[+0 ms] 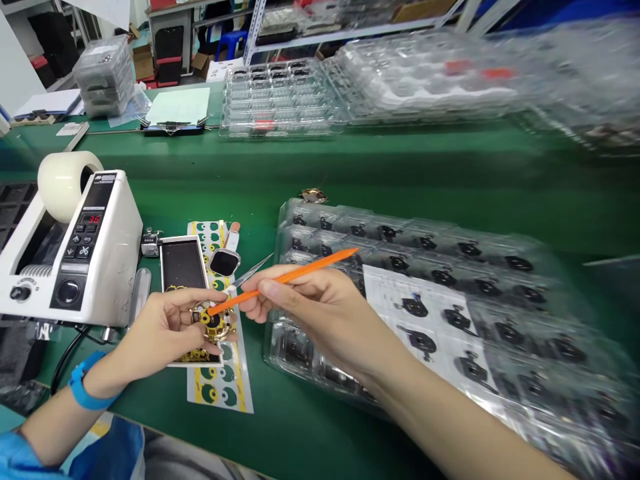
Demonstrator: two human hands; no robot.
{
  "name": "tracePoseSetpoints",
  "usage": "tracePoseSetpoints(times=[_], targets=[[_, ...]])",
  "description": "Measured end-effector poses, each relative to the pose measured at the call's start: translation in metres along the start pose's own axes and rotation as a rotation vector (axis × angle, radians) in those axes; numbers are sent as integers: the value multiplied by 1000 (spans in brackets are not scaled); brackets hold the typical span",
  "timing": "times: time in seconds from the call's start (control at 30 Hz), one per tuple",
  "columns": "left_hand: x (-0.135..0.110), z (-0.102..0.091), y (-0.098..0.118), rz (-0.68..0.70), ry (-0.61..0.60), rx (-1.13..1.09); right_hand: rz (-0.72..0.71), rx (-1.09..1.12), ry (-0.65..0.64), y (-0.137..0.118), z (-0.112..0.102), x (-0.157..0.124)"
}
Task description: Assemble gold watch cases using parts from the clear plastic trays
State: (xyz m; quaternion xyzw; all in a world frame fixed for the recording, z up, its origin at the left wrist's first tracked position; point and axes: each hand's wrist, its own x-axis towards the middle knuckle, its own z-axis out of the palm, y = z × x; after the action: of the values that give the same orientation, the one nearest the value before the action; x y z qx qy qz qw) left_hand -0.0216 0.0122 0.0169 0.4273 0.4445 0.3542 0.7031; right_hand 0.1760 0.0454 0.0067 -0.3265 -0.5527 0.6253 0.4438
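Note:
My left hand point(157, 330), with a blue band on its wrist, grips a round gold-rimmed watch part point(216, 327) by its edge. In my right hand point(305, 300) is an orange pointed stick point(300, 272), held like a pen. Its lower tip meets the face of the watch part, where small dark and yellow pieces show. A thin silver pointed tool point(253, 270) shows just beyond my right fingers; I cannot tell whether they hold it. Under my left hand lie a black-lined tray point(183, 263) with small gold parts and a sheet of yellow and green stickers point(233, 393).
A tape dispenser point(103, 247) stands at left. A smartwatch point(225, 260) lies beyond my hands. Clear blister trays point(430, 250) with black coiled parts fill the right side, a gold round part point(313, 195) behind them. A clipboard point(179, 107) and more trays point(280, 100) occupy the raised ledge.

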Motion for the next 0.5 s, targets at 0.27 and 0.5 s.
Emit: tracePoseSetpoints(times=[0.27, 0.5], targets=[[4, 5, -3, -18, -4, -75, 128, 105, 144, 1, 5, -1], [8, 6, -7, 34, 97, -123, -124, 15, 124, -14, 1, -9]])
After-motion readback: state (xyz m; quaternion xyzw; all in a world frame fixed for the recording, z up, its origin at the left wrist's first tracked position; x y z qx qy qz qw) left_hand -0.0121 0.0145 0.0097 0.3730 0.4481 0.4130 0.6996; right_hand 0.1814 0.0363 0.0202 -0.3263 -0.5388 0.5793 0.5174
